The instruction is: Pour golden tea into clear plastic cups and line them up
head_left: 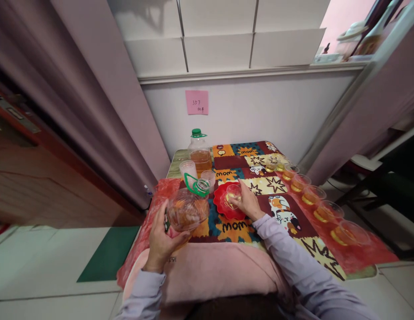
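Note:
My left hand is wrapped round a clear plastic jug of amber liquid, tilted slightly to the right. The jug's mouth is uncapped and has a green ring handle. My right hand grips a clear plastic cup over a red scalloped plate. Whether the cup touches the plate I cannot tell. Behind the held jug are stacked clear cups and another cup group. A second jug, green-capped and part full, stands behind them.
Along the table's right side runs a row of several cups with yellowish liquid. A patterned cloth covers the table, with red plastic sheeting at its sides. A pink note is on the wall behind; a pink chair or cushion is nearest me.

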The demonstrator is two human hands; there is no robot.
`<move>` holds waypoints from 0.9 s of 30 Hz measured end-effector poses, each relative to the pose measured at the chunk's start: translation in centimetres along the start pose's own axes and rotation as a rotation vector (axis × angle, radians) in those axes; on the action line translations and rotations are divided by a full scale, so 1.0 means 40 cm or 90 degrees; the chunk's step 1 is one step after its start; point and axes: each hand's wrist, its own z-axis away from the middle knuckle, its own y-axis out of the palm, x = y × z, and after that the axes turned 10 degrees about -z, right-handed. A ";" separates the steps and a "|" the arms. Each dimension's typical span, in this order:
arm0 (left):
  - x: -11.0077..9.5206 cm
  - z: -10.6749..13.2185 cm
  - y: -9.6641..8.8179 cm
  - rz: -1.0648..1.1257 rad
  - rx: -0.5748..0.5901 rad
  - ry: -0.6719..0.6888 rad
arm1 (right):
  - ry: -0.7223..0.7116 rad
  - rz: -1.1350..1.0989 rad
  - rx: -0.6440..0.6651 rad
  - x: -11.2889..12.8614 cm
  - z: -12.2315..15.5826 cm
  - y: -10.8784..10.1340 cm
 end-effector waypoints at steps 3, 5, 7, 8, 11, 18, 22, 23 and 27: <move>0.007 0.003 0.004 0.001 0.005 0.000 | -0.042 -0.080 -0.089 0.030 0.018 -0.012; 0.012 0.005 0.008 0.000 0.005 -0.001 | -0.046 -0.192 -0.145 0.066 0.041 -0.003; 0.014 0.006 0.012 -0.005 0.006 0.000 | -0.028 -0.352 -0.125 0.108 0.069 0.027; 0.013 0.005 0.013 -0.010 0.008 0.001 | -0.013 -0.445 -0.077 0.129 0.082 0.050; 0.003 0.003 0.013 -0.025 0.020 0.003 | 0.044 -0.682 0.172 0.179 0.111 0.131; -0.026 -0.009 0.014 -0.070 0.058 0.015 | 0.039 -0.903 0.303 0.217 0.110 0.219; -0.043 -0.022 0.021 -0.099 0.088 0.023 | 0.023 -0.942 0.300 0.209 0.106 0.216; -0.049 -0.026 0.022 -0.104 0.099 0.021 | 0.027 -0.950 0.300 0.205 0.105 0.215; -0.070 -0.036 0.020 -0.085 0.125 0.015 | 0.038 -0.947 0.276 0.186 0.104 0.211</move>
